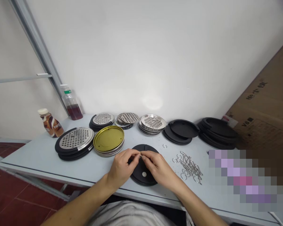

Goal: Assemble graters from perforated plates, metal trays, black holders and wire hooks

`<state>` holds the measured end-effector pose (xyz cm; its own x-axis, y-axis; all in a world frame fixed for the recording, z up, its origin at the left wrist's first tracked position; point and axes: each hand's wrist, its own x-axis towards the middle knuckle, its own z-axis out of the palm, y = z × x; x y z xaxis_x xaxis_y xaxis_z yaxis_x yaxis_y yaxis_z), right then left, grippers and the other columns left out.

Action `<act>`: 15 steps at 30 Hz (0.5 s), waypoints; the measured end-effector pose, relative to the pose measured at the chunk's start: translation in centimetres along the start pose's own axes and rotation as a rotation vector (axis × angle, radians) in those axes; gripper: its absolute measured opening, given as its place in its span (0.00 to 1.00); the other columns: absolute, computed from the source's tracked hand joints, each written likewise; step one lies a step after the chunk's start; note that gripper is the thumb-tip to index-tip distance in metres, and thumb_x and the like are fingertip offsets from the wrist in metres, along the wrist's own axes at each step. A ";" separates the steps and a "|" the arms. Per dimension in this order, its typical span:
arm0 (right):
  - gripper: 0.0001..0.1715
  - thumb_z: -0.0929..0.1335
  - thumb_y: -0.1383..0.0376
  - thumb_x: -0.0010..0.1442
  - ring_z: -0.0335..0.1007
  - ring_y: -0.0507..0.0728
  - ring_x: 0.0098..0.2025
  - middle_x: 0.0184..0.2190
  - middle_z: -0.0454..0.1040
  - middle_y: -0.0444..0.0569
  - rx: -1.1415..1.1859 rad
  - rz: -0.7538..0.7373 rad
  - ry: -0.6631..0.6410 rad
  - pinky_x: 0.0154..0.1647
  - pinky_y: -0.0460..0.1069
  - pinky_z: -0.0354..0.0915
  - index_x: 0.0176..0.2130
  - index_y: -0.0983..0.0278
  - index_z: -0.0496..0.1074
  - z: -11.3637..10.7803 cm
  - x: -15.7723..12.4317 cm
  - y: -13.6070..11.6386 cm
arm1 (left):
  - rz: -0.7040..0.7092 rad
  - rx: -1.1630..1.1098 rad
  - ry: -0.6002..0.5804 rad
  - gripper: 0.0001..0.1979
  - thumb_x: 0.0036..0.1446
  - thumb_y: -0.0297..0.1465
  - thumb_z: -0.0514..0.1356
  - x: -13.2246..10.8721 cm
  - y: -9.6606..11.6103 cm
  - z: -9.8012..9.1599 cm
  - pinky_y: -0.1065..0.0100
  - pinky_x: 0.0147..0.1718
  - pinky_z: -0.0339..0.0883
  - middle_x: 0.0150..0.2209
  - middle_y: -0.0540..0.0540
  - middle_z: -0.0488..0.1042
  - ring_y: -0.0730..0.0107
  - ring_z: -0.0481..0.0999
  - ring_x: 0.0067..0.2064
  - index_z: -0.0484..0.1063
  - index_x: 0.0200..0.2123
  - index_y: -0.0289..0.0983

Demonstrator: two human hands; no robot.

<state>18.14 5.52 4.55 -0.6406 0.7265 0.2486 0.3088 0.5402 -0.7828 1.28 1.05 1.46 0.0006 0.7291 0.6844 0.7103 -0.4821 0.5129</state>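
My left hand (122, 164) and my right hand (157, 166) meet fingertip to fingertip over a round black plastic disc (142, 180) near the table's front edge. Both pinch a small shiny metal ring (140, 156), mostly covered by the fingers. A pale round spot shows on the disc below them. To the right lies a tangled pile of metal rings (190, 168), and one loose ring (164, 146) rests apart from it. Left of my hands stands a stack of round metal lids with a gold-coloured one (109, 138) facing up.
Black-rimmed grater discs (74, 139) are stacked at left, with more metal grater plates (153, 121) along the back. Black round trays (184, 129) and a taller black stack (218, 131) stand at right, beside a cardboard box (266, 122). Two bottles (72, 105) occupy the left corner.
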 end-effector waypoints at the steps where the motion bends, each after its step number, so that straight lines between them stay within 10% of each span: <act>1: 0.16 0.60 0.68 0.68 0.73 0.57 0.41 0.40 0.79 0.51 -0.002 -0.001 0.000 0.43 0.49 0.64 0.43 0.65 0.76 0.0 0.0 0.0 | 0.009 0.011 -0.002 0.03 0.63 0.27 0.59 0.0 0.0 0.0 0.71 0.36 0.71 0.32 0.48 0.80 0.70 0.79 0.33 0.74 0.37 0.38; 15: 0.16 0.60 0.69 0.68 0.74 0.57 0.41 0.39 0.79 0.51 -0.066 -0.019 0.009 0.43 0.50 0.65 0.43 0.64 0.76 0.1 0.0 0.1 | 0.088 0.115 -0.007 0.05 0.66 0.27 0.56 -0.3 -0.2 0.2 0.68 0.39 0.71 0.34 0.47 0.80 0.67 0.80 0.35 0.72 0.40 0.39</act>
<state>18.08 5.56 4.44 -0.6409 0.7191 0.2686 0.3426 0.5811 -0.7382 1.28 1.06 1.07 0.0707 0.6901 0.7202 0.7833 -0.4855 0.3883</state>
